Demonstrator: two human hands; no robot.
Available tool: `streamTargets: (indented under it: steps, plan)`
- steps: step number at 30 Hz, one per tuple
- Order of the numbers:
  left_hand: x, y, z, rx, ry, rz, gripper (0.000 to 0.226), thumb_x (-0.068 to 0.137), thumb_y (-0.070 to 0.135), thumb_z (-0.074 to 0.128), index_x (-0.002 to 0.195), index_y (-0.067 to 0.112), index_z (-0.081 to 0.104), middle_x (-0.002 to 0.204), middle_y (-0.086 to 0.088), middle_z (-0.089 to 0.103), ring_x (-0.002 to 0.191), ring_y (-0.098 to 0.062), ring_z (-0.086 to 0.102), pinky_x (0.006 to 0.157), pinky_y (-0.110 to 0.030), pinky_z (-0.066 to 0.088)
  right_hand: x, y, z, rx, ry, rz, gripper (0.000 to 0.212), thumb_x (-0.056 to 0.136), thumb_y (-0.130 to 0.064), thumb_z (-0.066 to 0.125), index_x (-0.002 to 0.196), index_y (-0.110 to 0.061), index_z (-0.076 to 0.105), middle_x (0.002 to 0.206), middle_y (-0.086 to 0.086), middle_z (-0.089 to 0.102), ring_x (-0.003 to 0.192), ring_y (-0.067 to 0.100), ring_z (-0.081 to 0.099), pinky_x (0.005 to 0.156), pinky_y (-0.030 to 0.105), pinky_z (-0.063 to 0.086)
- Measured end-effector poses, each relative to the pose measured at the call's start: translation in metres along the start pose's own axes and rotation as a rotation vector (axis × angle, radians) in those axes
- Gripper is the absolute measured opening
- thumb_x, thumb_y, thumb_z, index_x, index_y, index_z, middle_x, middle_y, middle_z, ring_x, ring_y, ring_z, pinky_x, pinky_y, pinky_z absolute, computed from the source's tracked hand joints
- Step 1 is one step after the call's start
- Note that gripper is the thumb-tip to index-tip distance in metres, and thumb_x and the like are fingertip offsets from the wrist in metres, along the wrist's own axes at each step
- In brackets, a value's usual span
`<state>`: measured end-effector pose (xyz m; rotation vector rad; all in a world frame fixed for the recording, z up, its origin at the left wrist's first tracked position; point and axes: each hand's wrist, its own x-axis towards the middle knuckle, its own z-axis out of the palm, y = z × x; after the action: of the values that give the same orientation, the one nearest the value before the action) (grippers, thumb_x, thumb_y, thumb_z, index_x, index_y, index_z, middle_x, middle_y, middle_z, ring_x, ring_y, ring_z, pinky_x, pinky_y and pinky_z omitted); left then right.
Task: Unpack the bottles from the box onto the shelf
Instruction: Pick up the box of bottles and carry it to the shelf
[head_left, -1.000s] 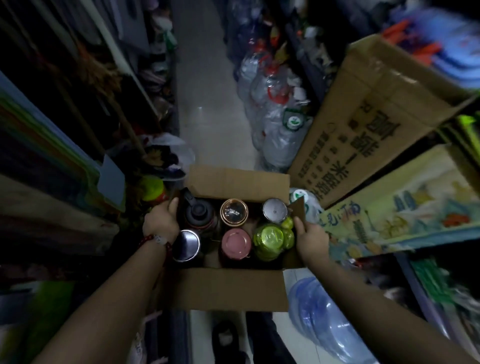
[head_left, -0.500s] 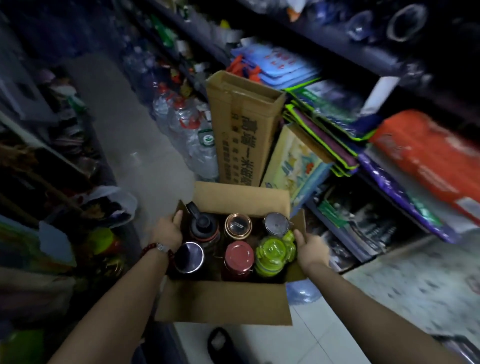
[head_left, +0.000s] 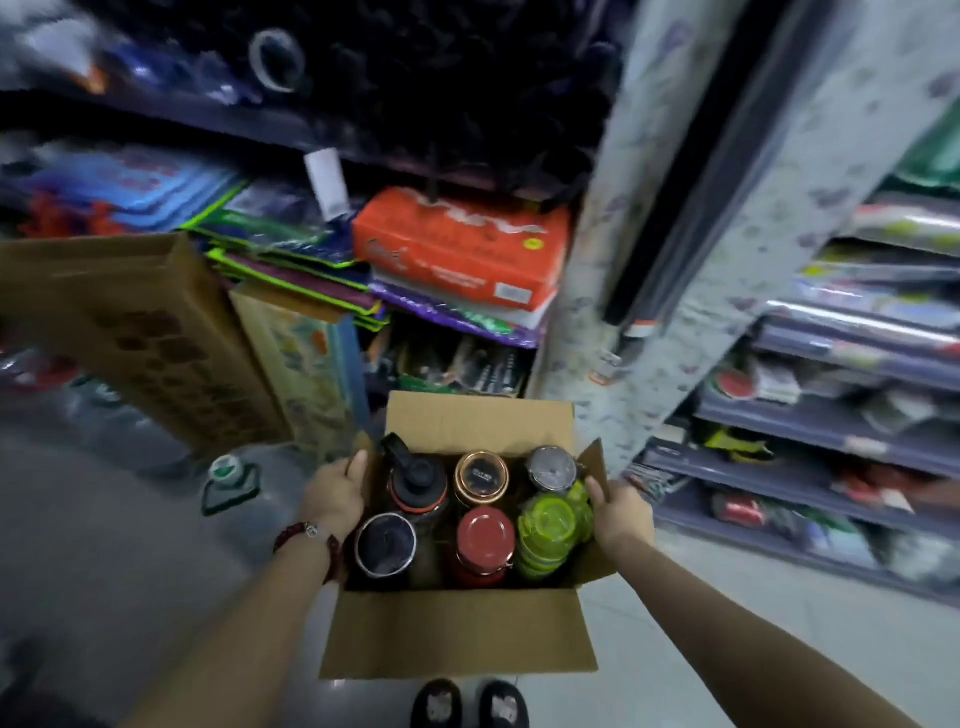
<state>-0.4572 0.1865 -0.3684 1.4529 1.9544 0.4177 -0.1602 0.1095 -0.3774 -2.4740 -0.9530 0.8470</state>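
The left hand (head_left: 335, 493) and right hand (head_left: 618, 512) grip opposite side walls of the open cardboard box (head_left: 457, 639) (six bottles inside).

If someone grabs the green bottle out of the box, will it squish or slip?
Probably no squishing: the green bottle looks like hard, shiny plastic. That shine hints it may be a bit slippery. It stands packed tight beside the red-lidded bottle in the box, so it likely lifts straight up without tipping. Its weight cannot be judged.
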Motion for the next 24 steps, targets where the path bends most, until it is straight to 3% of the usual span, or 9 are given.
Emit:
streamTargets:
  steps: [5,12,15,19,21,24]
  plan:
    - [-0.001,0.075,0.065,0.161,-0.145,0.111,0.051,0.100,0.041,0.028,0.108,0.004,0.063,0.116,-0.023,0.062,0.109,-0.042,0.056,0.087,-0.042,0.045,0.004,0.065,-0.041,0.133,0.108,0.206,0.044,0.099,-0.036,0.044,0.111,0.001,0.063,0.112,0.026,0.065,0.108,0.041,0.059,0.087,0.040,0.045]
    - [-0.034,0.170,0.163,0.275,-0.354,0.337,0.047,0.101,0.036,0.031,0.123,0.004,0.058,0.129,-0.024,0.056,0.121,-0.041,0.049,0.097,-0.040,0.038,-0.014,0.175,-0.092,0.242,0.296,0.434,0.046,0.098,-0.038,0.044,0.091,0.001,0.067,0.097,0.025,0.069,0.096,0.040,0.063,0.080,0.039,0.048]
    - [-0.064,0.206,0.205,0.326,-0.406,0.411,0.049,0.101,0.035,0.030,0.119,0.000,0.060,0.126,-0.025,0.057,0.117,-0.041,0.051,0.095,-0.041,0.040,-0.029,0.221,-0.115,0.275,0.350,0.517,0.044,0.098,-0.039,0.043,0.080,-0.004,0.062,0.094,0.025,0.069,0.093,0.040,0.063,0.074,0.037,0.045]
    - [-0.112,0.256,0.259,0.271,-0.481,0.509,0.047,0.101,0.031,0.033,0.128,-0.001,0.053,0.137,-0.024,0.050,0.127,-0.040,0.044,0.104,-0.040,0.033,-0.047,0.281,-0.158,0.304,0.410,0.609,0.048,0.099,-0.039,0.042,0.088,0.000,0.066,0.095,0.024,0.069,0.095,0.039,0.062,0.075,0.036,0.045]
    - [-0.138,0.282,0.283,0.296,-0.514,0.527,0.048,0.101,0.034,0.032,0.125,0.001,0.056,0.133,-0.023,0.053,0.122,-0.040,0.048,0.101,-0.041,0.037,-0.052,0.309,-0.179,0.353,0.446,0.633,0.048,0.098,-0.040,0.042,0.086,0.001,0.066,0.093,0.024,0.068,0.094,0.040,0.062,0.073,0.036,0.044]
    - [-0.179,0.321,0.315,0.330,-0.559,0.572,0.049,0.101,0.036,0.030,0.121,0.003,0.059,0.126,-0.024,0.057,0.116,-0.040,0.051,0.097,-0.043,0.040,-0.056,0.350,-0.210,0.378,0.510,0.667,0.046,0.099,-0.040,0.042,0.073,-0.005,0.058,0.074,0.017,0.061,0.084,0.037,0.062,0.064,0.032,0.037]
